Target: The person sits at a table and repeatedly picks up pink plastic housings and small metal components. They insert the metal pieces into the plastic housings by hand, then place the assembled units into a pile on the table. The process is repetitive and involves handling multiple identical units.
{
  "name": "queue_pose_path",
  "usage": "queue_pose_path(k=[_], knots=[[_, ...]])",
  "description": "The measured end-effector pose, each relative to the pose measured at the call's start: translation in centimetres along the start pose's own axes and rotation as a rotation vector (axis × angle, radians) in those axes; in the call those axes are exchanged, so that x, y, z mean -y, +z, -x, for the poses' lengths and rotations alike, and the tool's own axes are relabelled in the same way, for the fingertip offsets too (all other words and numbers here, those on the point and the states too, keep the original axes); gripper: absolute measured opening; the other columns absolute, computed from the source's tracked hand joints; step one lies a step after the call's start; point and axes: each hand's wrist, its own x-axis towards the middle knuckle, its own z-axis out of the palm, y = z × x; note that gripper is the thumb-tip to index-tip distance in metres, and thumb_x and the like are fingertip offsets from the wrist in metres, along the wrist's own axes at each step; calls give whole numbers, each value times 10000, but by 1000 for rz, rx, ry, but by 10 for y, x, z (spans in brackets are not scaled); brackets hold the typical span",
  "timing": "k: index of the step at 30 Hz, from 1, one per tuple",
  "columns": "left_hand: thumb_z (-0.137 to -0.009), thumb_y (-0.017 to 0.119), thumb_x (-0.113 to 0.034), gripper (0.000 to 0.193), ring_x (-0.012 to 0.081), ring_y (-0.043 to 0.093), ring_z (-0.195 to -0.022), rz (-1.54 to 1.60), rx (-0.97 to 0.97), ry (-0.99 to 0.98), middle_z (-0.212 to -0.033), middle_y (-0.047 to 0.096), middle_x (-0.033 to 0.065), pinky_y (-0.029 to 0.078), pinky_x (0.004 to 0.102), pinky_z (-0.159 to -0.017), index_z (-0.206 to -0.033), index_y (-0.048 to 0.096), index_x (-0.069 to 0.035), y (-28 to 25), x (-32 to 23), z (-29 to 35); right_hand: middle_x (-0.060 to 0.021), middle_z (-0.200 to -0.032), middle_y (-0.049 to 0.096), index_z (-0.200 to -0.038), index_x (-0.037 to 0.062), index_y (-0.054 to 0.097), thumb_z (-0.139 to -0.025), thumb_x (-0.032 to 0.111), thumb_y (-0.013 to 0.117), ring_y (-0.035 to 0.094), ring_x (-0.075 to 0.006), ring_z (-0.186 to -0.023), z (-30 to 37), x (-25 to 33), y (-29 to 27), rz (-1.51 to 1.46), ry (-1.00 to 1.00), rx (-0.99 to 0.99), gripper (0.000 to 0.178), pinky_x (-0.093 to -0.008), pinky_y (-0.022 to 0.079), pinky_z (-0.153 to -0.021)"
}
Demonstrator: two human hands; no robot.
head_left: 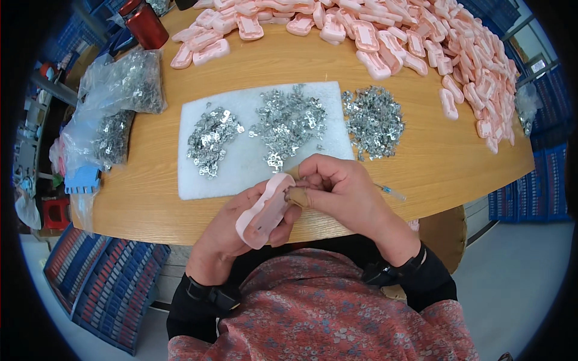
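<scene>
In front of my body, my left hand (pixel 232 224) is wrapped round a pink plastic shell (pixel 263 212), a long hollow piece with a wavy rim. Its open side faces up and to the right, and it is tilted. My right hand (pixel 337 191) pinches at the shell's far end, with tan covers on the thumb and a finger. Whatever sits between those fingertips is hidden. Just beyond my hands, a white foam sheet (pixel 235 184) carries two heaps of small shiny metal clips, a left heap (pixel 212 143) and a larger middle heap (pixel 289 123).
Another metal clip heap (pixel 374 123) lies right of the foam. Many pink shells (pixel 415 36) are piled along the far and right table edge. Clear bags of metal parts (pixel 129 84) and a red flask (pixel 144 25) stand at left. A thin blue-tipped tool (pixel 391 191) lies near my right wrist.
</scene>
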Motion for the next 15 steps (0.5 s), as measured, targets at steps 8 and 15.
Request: queue_pose_path(k=[8, 15], knots=[[-1028, 506, -384, 630, 167, 527, -648, 142, 78, -67, -977, 619, 179, 400, 280, -563, -1554, 319, -92, -2, 2, 1, 71, -798, 578, -1164, 26, 678, -921, 80, 693, 482, -6, -688, 6, 2, -12, -204, -39, -13, 250, -193, 411, -617], [-1045, 453, -309, 655, 177, 559, -636, 149, 195, -103, -982, 644, 206, 445, 281, -567, -1608, 167, -134, 10, 8, -6, 15, -961, 670, -1261, 12, 640, -952, 94, 670, 537, -10, -758, 30, 14, -20, -70, -123, 87, 321, -196, 461, -688]])
